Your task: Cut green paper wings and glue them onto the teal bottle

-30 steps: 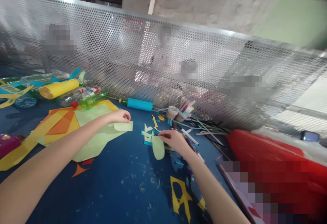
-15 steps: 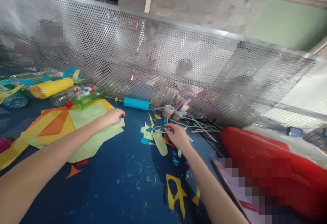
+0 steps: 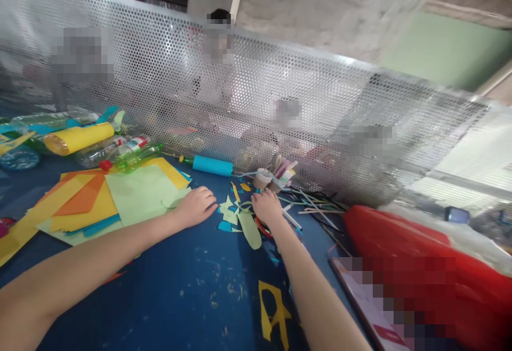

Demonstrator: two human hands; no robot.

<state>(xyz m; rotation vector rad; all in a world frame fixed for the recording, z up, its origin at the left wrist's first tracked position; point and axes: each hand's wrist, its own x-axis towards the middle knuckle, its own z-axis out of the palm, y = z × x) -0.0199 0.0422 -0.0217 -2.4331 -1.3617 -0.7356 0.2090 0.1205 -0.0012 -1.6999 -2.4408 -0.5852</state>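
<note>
Though whether the right hand grips is unclear, a green cutout lies beside it.

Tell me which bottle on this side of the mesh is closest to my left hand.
The blue-wrapped bottle with the yellow cap, just beyond your left hand. The yellow-wrapped bottle and green bottle lie farther left.

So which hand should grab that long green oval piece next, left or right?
Probably the right hand: it looks closer to the pale green oval. The left hand is farther off, beside the pale green sheet, with paper scraps between it and the oval.
</note>
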